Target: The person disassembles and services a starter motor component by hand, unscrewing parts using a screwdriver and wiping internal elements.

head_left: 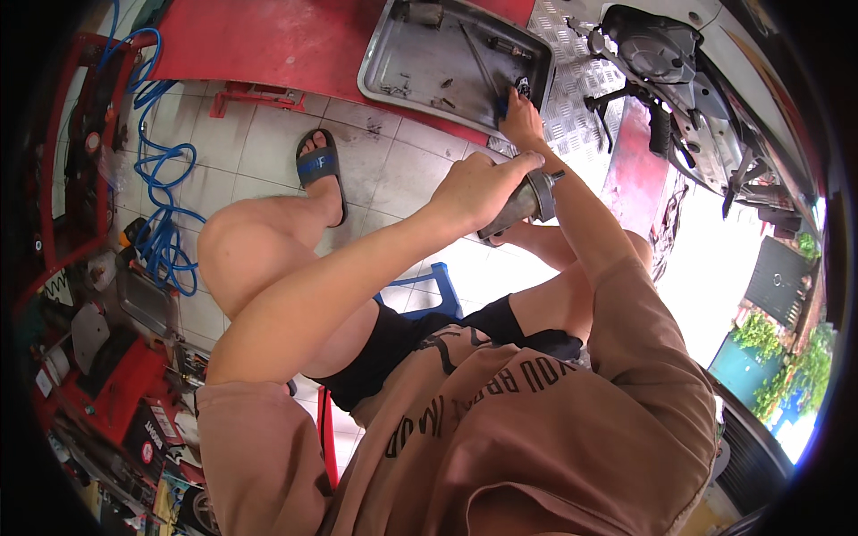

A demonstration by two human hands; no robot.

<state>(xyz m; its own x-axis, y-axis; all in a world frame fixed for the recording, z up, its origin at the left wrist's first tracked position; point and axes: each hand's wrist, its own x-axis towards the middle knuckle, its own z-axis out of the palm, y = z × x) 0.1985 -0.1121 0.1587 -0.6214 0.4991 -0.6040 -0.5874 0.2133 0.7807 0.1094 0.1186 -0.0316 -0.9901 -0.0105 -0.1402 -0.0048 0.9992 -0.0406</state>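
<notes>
My left hand [478, 189] is closed around a grey metal cylinder with a short shaft at its end, resembling a small starter motor [529, 202]. It is held over my right forearm, above the gap between my knees. My right hand [522, 121] reaches over the near right edge of a metal tray [380, 67], fingers bent around the dark blue end of a long thin rod-shaped tool [478, 55]. The rod slants across the tray; my fingers partly hide its handle. Also in the tray are a metal cylinder [420, 12], a slim shaft-like part [509, 46] and several small parts.
Under the tray is a red work surface [259, 40] with a patterned metal plate [559, 54]. A partly stripped motorcycle [657, 54] stands at the right. Coiled blue hose [165, 232] lies on the tiles at left, near a red frame [76, 179]. A blue stool [438, 290] is below me.
</notes>
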